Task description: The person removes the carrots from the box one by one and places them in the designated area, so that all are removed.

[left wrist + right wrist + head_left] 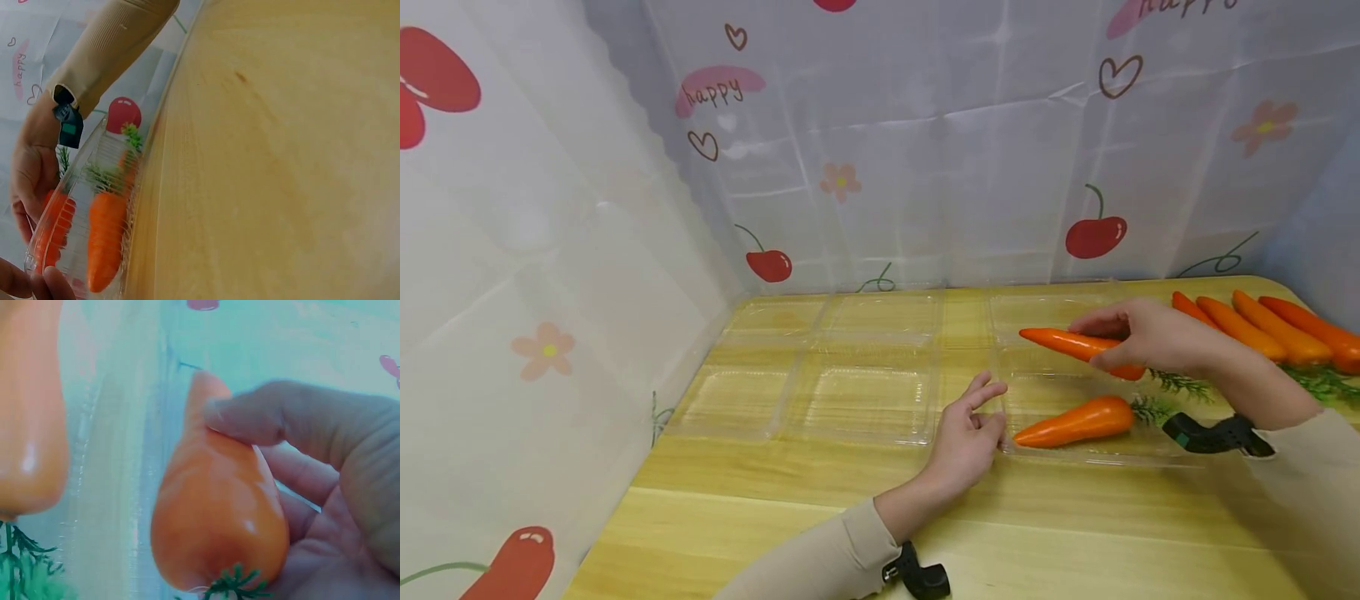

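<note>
In the head view, my right hand [1161, 337] grips an orange carrot [1067, 343] with a green leafy top, thumb on one side and fingers on the other. This carrot is above a clear plastic container [1105, 461], its tip toward the left. A second carrot [1082, 421] lies in the near part of that container, also tip to the left. My left hand [966, 437] pinches the container's near left corner. In the right wrist view, the held carrot's thick end [219, 537] faces the camera. The left wrist view shows the lying carrot [105, 240] through the container's wall.
Several more carrots [1285, 329] lie side by side at the table's right, leafy ends toward the near side. More clear plastic containers [868, 437] stand on the left part of the wooden table [737, 475]. Printed sheeting [925, 167] rises behind and at the left.
</note>
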`<state>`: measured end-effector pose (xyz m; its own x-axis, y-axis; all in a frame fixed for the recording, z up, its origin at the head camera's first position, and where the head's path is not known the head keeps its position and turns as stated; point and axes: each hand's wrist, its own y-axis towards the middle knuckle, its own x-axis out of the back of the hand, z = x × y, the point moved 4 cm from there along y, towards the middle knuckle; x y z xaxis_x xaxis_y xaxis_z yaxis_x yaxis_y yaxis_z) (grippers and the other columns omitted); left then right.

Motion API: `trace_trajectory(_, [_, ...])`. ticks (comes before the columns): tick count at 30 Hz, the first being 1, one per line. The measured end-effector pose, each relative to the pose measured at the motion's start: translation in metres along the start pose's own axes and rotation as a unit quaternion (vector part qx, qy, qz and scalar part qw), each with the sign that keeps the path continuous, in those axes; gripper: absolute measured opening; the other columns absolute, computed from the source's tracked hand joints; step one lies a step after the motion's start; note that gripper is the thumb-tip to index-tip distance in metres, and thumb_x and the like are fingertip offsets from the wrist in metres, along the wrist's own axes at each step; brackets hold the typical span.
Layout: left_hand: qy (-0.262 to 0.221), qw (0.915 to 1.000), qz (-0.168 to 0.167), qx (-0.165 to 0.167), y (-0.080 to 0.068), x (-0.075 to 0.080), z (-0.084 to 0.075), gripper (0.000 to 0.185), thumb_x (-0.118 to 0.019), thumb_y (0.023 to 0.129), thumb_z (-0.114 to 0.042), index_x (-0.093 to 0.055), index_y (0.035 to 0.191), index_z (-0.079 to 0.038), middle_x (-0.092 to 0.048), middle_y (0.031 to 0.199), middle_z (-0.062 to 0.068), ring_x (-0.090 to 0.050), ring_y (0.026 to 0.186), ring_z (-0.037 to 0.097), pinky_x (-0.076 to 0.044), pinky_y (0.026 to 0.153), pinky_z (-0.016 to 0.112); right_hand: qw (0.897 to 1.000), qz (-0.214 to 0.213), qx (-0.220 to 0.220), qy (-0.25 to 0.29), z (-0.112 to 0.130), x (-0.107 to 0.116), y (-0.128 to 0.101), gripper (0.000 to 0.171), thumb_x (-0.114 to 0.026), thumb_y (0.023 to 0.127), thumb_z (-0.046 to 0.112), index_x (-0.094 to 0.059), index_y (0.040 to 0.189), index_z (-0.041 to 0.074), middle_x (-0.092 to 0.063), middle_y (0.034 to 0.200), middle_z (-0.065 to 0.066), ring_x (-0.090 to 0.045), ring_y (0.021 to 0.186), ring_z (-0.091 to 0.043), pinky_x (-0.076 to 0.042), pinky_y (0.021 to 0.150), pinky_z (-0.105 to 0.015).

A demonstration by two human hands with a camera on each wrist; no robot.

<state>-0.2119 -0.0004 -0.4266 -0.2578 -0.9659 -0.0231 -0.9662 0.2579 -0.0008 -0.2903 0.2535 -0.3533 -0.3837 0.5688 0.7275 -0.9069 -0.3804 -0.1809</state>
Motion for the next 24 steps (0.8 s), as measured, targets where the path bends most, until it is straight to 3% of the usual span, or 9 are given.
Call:
trace_trajectory(5, [-0.001, 1.0000, 0.005, 0.000, -0.001, 0.001, 0.002, 0.043, -0.054, 0.099, 0.005, -0.059, 0.141, 0.002, -0.031, 0.169, 0.006, -0.056, 0.058, 0.007, -0.039, 0.050, 0.013, 0.999, -0.031, -0.029, 0.019, -0.005, 0.006, -0.009, 0.061, -0.079, 0.092, 0.023, -0.057, 0.146, 0.006, -0.065, 0.137, -0.024, -0.064, 0.099, -0.023, -0.056, 0.068, -0.032])
trace_trajectory(11, [-0.002, 1.0000, 0.003, -0.001, -0.001, 0.001, 0.003, 0.044, -0.054, 0.098, 0.006, -0.059, 0.141, 0.001, -0.031, 0.169, 0.006, -0.055, 0.057, 0.006, -0.039, 0.050, 0.013, 0.996, -0.072, -0.041, 0.026, -0.013, 0.009, -0.025, 0.062, -0.076, 0.094, 0.025, -0.054, 0.149, 0.007, -0.061, 0.141, -0.027, -0.066, 0.101, -0.021, -0.059, 0.071, -0.031])
trace_trajectory(20, [-0.002, 1.0000, -0.002, -0.003, -0.001, 0.000, 0.004, 0.044, -0.054, 0.097, 0.007, -0.061, 0.140, 0.000, -0.033, 0.168, 0.004, -0.054, 0.056, 0.008, -0.039, 0.049, 0.013, 0.983, -0.152, -0.092, 0.042, -0.038, 0.015, -0.051, 0.070, -0.072, 0.097, 0.036, -0.047, 0.154, 0.004, -0.053, 0.146, -0.034, -0.060, 0.084, 0.004, -0.059, 0.066, -0.030])
trace_trajectory(22, [-0.001, 1.0000, -0.001, -0.003, 0.000, 0.000, 0.003, 0.044, -0.054, 0.097, 0.006, -0.061, 0.140, 0.001, -0.033, 0.168, 0.004, -0.054, 0.056, 0.008, -0.038, 0.049, 0.013, 0.979, -0.172, -0.101, 0.043, -0.044, 0.014, -0.056, 0.070, -0.070, 0.099, 0.036, -0.045, 0.155, 0.003, -0.050, 0.147, -0.036, -0.064, 0.087, -0.003, -0.059, 0.065, -0.028])
trace_trajectory(24, [0.000, 1.0000, 0.000, -0.004, 0.000, 0.000, 0.003, 0.044, -0.054, 0.098, 0.006, -0.060, 0.141, 0.001, -0.033, 0.168, 0.005, -0.054, 0.056, 0.008, -0.038, 0.048, 0.013, 0.975, -0.189, -0.110, 0.043, -0.050, 0.011, -0.061, 0.070, -0.068, 0.100, 0.037, -0.043, 0.155, 0.002, -0.048, 0.147, -0.037, -0.067, 0.097, -0.019, -0.058, 0.065, -0.026])
